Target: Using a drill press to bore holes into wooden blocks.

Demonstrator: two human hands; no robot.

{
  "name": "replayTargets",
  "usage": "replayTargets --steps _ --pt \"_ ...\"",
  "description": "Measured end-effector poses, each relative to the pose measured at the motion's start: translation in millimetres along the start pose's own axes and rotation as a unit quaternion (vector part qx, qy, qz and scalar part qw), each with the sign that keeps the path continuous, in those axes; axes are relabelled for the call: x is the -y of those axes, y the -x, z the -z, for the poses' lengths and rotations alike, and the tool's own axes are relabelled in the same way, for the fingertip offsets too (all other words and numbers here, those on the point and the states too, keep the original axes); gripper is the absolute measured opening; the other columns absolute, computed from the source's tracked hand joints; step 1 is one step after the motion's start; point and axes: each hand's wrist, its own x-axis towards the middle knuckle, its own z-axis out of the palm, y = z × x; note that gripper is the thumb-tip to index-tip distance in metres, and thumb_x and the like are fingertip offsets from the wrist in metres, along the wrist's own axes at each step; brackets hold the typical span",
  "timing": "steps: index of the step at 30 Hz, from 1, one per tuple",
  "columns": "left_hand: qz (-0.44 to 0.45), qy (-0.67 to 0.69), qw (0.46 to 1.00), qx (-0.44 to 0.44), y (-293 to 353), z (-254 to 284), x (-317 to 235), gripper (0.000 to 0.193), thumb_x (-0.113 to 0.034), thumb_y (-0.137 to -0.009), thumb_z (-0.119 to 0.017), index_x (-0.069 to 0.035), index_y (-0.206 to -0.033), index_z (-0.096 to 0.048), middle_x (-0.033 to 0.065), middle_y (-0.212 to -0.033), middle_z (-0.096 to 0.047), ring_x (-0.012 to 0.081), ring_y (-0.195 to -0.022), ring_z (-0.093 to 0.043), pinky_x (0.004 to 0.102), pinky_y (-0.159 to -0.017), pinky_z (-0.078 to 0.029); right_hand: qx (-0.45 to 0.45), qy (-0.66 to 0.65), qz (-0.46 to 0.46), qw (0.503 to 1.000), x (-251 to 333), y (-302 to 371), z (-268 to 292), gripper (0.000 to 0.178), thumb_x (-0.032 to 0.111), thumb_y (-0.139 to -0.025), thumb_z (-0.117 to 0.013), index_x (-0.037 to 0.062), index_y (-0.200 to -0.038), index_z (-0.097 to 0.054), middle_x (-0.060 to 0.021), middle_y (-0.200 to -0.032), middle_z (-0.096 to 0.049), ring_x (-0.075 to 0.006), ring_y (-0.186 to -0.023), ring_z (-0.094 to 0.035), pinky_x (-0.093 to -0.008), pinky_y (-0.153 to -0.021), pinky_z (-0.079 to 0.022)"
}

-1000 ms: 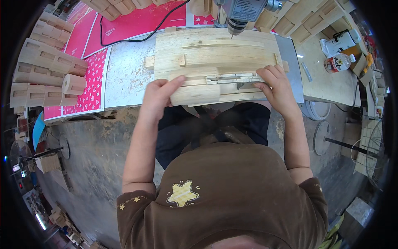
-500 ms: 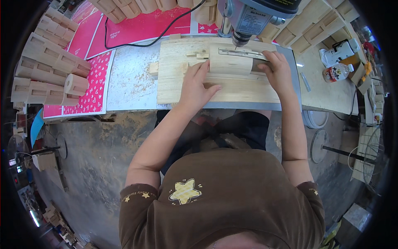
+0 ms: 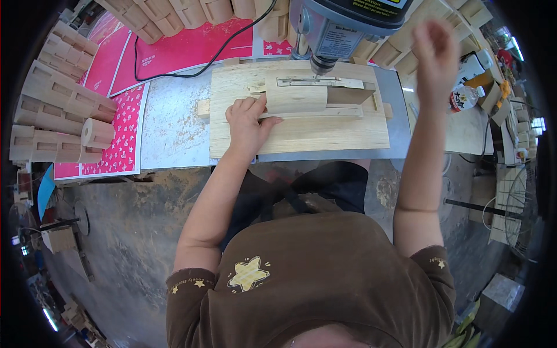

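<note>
On the wooden board jig [image 3: 354, 133] lies a pale, rounded wooden block [image 3: 295, 100], with a slotted metal strip [image 3: 307, 82] along its far side. My left hand [image 3: 248, 116] grips the block's left end, its fingertips against the end and the thumb along the near edge. Just above the block is the drill chuck [image 3: 322, 64] of a bench drill [image 3: 342, 32]. My right hand [image 3: 436, 58] is raised to the right of the drill, away from the board. Its fingers look curled but are smeared by motion, and I cannot see anything in them.
Stacked wooden pieces [image 3: 61, 113] stand at the left, and more stand behind the drill. A black cable [image 3: 197, 72] crosses the pink sheets [image 3: 174, 61]. On the right are a clear bottle [image 3: 464, 98] and a white container [image 3: 473, 65]. Sawdust covers the grey table [image 3: 174, 110].
My right hand has let go of the block's right end and swung up and outward to the right. My left hand stays at the left end. The whole view has shifted slightly.
</note>
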Motion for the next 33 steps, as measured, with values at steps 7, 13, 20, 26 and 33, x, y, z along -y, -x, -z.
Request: replayTargets --steps 7,13,20,26,33 --pt "-0.014 -0.01 1.0 0.004 -5 0 -8 0.053 -0.027 -0.062 -0.078 -0.009 -0.109 -0.062 -0.0012 -0.078 -0.054 0.0198 -0.083 -0.049 0.0368 -0.078 -0.031 0.075 -0.036 -0.07 0.994 47 -74 -27 0.027 0.02 -0.088 -0.051 -0.004 -0.086 -0.062 -0.0155 -0.071 -0.059 -0.0165 -0.07 -0.057 -0.0277 -0.068 -0.045" --pt "-0.006 -0.024 1.0 0.004 4 3 3 0.052 -0.027 -0.062 -0.077 -0.014 -0.111 -0.062 -0.0012 -0.077 -0.053 0.0198 -0.081 -0.049 0.0367 -0.077 -0.03 0.143 0.25 0.01 0.958 90 -3 4 0.022 0.016 -0.091 -0.056 -0.0037 -0.085 -0.064 -0.0058 -0.065 -0.056 -0.0086 -0.065 -0.052 -0.0215 -0.06 -0.04" --pt "-0.024 -0.013 1.0 0.002 -4 0 -5 0.054 -0.026 -0.061 -0.078 -0.011 -0.11 -0.062 -0.0011 -0.076 -0.051 0.0193 -0.08 -0.05 0.0362 -0.076 -0.03 0.054 0.126 0.024 0.99 37 99 -22 0.016 0.006 -0.084 -0.058 0.0043 -0.098 -0.066 -0.0082 -0.066 -0.054 -0.0221 -0.056 -0.051 -0.0319 -0.052 -0.039" --pt "-0.01 -0.016 1.0 0.011 -1 -1 -1 0.054 -0.025 -0.061 -0.079 -0.011 -0.11 -0.062 -0.0011 -0.075 -0.052 0.0191 -0.08 -0.05 0.0359 -0.076 -0.03 0.06 0.082 0.099 0.99 32 90 -21 0.008 0.002 -0.083 -0.057 0.0015 -0.087 -0.064 -0.0085 -0.063 -0.051 -0.022 -0.055 -0.049 -0.0322 -0.05 -0.035" --pt "-0.039 -0.016 0.999 0.007 -10 -8 -17 0.055 -0.027 -0.062 -0.078 -0.014 -0.113 -0.061 -0.001 -0.078 -0.053 0.0198 -0.082 -0.05 0.0387 -0.079 -0.03 0.07 0.25 0.071 0.963 67 -52 -11 0.025 0.021 -0.089 -0.052 -0.0017 -0.083 -0.063 -0.0092 -0.065 -0.054 -0.0127 -0.063 -0.051 -0.0262 -0.06 -0.039"
